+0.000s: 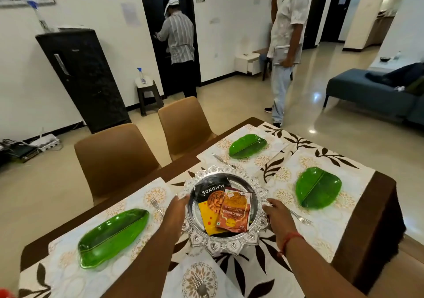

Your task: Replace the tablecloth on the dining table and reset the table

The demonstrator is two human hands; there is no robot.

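Okay, you've got the round silver tray with the scalloped embossed rim (226,240) by both sides: left hand (177,208) and right hand (274,210) each curl their fingers onto its edge. It sits mid-table on the leaf-print tablecloth (263,258). Keep it level so the almond packet (210,193) and orange snack packet (234,212) don't slide, and centre it between the green leaf-shaped plates (317,191).

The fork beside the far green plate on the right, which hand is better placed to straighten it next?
Probably the right hand: it holds the silver tray's right rim, next to that fork; the left hand is across the tray.
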